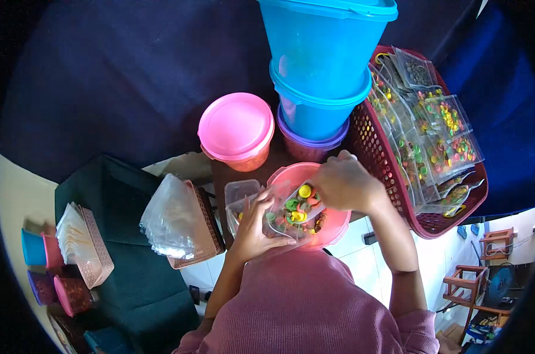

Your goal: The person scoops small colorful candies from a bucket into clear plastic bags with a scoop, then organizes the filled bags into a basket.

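Note:
A pink tub (334,227) stands close in front of my body. Over it my left hand (257,223) grips a clear plastic bag (273,246), thumb stretched along its near side. Green, yellow, orange and brown small round pieces (298,206) show at the bag and tub. My right hand (345,182) is curled over the tub's right side with its fingers closed; I cannot tell what is in them. Beside my left hand sits a small clear plastic box (241,189).
Behind the tub are a pink-lidded container (236,125) and stacked blue tubs (323,53). On the right, a dark red basket (373,135) holds filled bags (447,118). Leftward, clear empty bags (174,215) lie on a woven basket (211,221), near a dark green chair (131,265).

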`<state>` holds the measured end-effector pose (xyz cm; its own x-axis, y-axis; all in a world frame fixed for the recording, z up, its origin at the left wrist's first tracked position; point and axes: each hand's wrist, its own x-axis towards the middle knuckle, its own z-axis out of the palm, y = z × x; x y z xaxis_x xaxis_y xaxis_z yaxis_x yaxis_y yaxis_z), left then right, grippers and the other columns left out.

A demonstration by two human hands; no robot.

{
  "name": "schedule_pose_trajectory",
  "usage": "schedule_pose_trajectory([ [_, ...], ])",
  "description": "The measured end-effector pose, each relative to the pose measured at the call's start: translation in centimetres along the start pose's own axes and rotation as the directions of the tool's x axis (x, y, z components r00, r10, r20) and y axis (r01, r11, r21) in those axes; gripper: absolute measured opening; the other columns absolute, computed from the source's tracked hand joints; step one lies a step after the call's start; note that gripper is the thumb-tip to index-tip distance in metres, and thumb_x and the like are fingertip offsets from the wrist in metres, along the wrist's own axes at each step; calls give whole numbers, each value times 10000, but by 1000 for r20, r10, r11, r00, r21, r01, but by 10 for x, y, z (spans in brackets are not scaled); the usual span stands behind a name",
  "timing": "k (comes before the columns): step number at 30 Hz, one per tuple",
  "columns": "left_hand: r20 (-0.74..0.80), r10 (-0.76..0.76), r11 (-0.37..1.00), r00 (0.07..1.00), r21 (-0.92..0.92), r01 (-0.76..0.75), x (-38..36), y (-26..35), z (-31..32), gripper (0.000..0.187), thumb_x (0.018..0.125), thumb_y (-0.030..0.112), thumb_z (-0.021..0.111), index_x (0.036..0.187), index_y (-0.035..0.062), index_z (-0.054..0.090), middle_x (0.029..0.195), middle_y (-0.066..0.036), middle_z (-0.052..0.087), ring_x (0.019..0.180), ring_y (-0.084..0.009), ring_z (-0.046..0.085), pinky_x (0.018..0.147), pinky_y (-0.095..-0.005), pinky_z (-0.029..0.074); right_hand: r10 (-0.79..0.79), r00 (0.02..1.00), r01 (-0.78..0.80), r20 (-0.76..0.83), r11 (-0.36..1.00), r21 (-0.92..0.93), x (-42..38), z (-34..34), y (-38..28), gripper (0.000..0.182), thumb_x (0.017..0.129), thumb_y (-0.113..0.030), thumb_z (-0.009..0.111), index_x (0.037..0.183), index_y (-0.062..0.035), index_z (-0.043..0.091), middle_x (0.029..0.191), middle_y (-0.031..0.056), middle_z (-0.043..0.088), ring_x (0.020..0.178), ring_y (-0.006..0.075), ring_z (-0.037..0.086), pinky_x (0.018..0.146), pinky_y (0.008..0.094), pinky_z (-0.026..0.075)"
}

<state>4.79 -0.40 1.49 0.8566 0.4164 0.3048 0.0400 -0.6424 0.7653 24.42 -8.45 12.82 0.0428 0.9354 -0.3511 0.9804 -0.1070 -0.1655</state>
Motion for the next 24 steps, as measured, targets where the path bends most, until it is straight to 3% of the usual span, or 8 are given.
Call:
schedule_pose_trajectory([
  [1, 1, -20, 1000, 1000, -14, 20, 0, 0, 1, 845, 492, 373, 777, 1124, 36, 330, 1237, -163, 359, 1180, -331, 314, 968, -546, 133, -20, 995, 7, -98, 990, -138, -2, 4, -8, 118, 677, -155, 505, 692, -98, 607, 680, 85, 583, 747, 231, 548, 717, 350, 359],
  [10, 18, -59, 996, 998, -72, 60, 6, 3, 1, 846, 477, 330, 791, 1131, 28, 348, 1235, -155, 364, 1154, -330, 336, 975, -500, 183, -66, 936, -101, -347, 892, -440, -6, 31, -45, 203, 725, -296, 567, 717, -101, 624, 742, 41, 587, 807, 173, 519, 780, 340, 327],
  [12, 20, -31, 997, 999, -70, 32, 5, -3, 3, 858, 463, 308, 804, 1133, 29, 347, 1242, -175, 352, 1165, -331, 326, 968, -462, 221, -47, 952, -81, -302, 915, -396, -4, 25, -28, 204, 720, -276, 560, 727, -82, 623, 737, 62, 589, 803, 185, 536, 774, 360, 333],
  [14, 20, -3, 998, 1000, -67, 4, 4, -5, 4, 871, 449, 286, 817, 1135, 30, 346, 1249, -196, 340, 1176, -333, 317, 962, -424, 259, -28, 991, 35, -129, 998, 49, 5, 28, 1, 131, 728, -163, 520, 715, -54, 592, 743, 107, 571, 786, 235, 541, 714, 355, 356],
  [15, 14, 2, 997, 1000, -81, -1, 4, -6, 5, 869, 451, 283, 817, 1136, 32, 344, 1247, -195, 345, 1175, -329, 319, 958, -421, 267, -32, 991, 38, -128, 998, 46, 10, 34, 15, 131, 728, -163, 520, 715, -54, 592, 743, 107, 571, 786, 235, 541, 714, 355, 356],
  [17, 1, 5, 995, 1000, -95, -4, 4, -6, 6, 868, 454, 279, 817, 1138, 35, 343, 1244, -194, 349, 1175, -325, 322, 954, -419, 275, -105, 994, 80, 24, 873, 481, 18, 45, 38, 142, 724, -151, 535, 728, -13, 567, 726, 145, 567, 728, 298, 542, 663, 383, 382],
  [22, -28, -75, 992, 997, -104, 72, -6, -12, 4, 863, 459, 275, 816, 1147, 26, 358, 1266, -188, 325, 1181, -307, 320, 953, -403, 289, -2, 961, 130, -277, 886, 444, -17, 39, 43, 152, 719, -148, 540, 744, 0, 567, 724, 136, 572, 725, 320, 533, 664, 399, 379],
  [24, -45, -123, 986, 991, -120, 117, -10, -11, 0, 861, 477, 346, 794, 1135, 22, 343, 1249, -181, 347, 1171, -335, 321, 967, -439, 248, 205, 904, -105, -376, 957, 270, -30, 34, 39, 171, 721, -189, 509, 742, -29, 563, 741, 137, 568, 761, 299, 531, 686, 417, 354],
])
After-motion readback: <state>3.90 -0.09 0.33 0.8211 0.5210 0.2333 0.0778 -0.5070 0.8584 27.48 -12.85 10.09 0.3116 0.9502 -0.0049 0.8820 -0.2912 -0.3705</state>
